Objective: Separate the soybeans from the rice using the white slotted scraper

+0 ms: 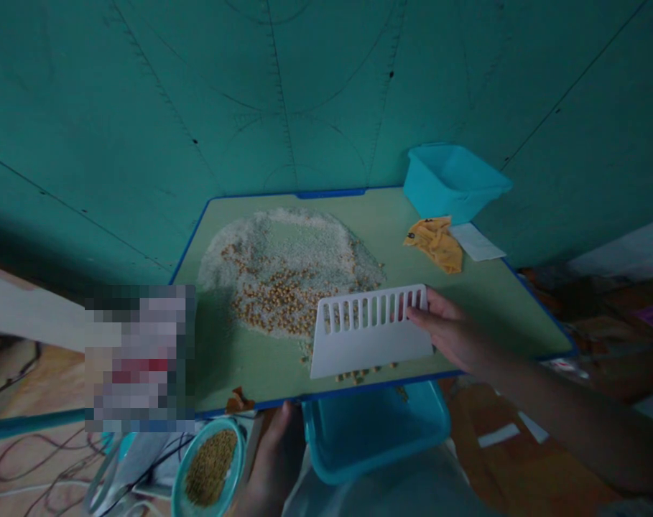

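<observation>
My right hand (447,327) grips the right end of a white slotted plastic scraper (372,348), thumb in front by the slots. The scraper is tilted over the near part of the pale green table (485,309). Behind it spreads a pile of small white grains (299,222) mixed with round tan beans (275,294). Several loose beans (355,375) lie by the scraper's lower edge. My left hand (275,452) is below the near table edge, beside a turquoise basin (326,470); its thumb points up and its other fingers are hidden. A few beans show inside the basin.
A turquoise bowl (240,459) filled with tan grains stands left of my left hand. On the table's right are a yellow cloth (439,244), a white flat piece (477,242) and a turquoise tub (437,190). A blurred-out item covers the left corner. Cables lie lower left.
</observation>
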`<action>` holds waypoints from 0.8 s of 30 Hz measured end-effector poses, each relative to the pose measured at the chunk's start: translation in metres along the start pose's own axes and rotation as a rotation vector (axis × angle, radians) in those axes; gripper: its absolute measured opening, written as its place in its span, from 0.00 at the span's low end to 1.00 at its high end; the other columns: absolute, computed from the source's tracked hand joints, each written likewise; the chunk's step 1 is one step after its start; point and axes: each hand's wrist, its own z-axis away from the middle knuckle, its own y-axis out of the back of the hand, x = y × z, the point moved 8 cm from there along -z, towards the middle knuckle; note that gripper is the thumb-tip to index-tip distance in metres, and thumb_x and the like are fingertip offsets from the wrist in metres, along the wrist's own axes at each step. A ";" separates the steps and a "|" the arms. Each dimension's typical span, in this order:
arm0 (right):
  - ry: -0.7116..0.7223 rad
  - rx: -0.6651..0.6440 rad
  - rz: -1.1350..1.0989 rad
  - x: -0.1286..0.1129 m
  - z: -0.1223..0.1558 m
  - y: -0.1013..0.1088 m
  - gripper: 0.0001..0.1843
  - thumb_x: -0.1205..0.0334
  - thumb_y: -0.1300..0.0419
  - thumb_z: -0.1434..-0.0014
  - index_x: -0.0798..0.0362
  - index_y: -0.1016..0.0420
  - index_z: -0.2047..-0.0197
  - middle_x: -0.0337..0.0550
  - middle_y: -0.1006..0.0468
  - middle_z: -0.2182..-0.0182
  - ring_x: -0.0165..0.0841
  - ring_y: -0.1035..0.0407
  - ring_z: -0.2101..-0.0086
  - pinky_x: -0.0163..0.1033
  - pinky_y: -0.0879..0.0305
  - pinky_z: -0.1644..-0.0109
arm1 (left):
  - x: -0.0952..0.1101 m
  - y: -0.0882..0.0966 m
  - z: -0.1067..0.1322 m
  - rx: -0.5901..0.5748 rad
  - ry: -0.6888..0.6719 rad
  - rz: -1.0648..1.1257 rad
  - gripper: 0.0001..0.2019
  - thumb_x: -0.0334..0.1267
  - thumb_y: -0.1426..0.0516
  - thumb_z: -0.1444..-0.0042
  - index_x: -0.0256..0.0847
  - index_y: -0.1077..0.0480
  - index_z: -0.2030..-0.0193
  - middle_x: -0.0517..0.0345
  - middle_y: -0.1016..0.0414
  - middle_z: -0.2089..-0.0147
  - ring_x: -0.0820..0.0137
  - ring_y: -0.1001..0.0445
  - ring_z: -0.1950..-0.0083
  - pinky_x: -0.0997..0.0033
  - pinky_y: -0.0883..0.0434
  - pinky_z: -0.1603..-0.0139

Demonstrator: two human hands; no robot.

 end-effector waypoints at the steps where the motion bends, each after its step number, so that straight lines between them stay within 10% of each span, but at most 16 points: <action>1: -0.005 -0.003 0.000 0.000 0.001 -0.001 0.10 0.59 0.37 0.49 0.49 0.29 0.63 0.35 0.23 0.72 0.28 0.32 0.73 0.35 0.38 0.66 | -0.001 0.000 0.000 -0.019 0.006 -0.007 0.09 0.41 0.38 0.54 0.45 0.22 0.65 0.57 0.18 0.59 0.55 0.29 0.47 0.59 0.38 0.42; 24: -0.034 -0.040 -0.028 0.005 0.017 -0.010 0.09 0.59 0.37 0.47 0.50 0.29 0.62 0.36 0.22 0.70 0.29 0.30 0.71 0.35 0.37 0.65 | -0.005 0.000 -0.001 -0.027 0.049 -0.038 0.14 0.43 0.38 0.55 0.48 0.23 0.59 0.59 0.20 0.54 0.54 0.29 0.46 0.59 0.36 0.43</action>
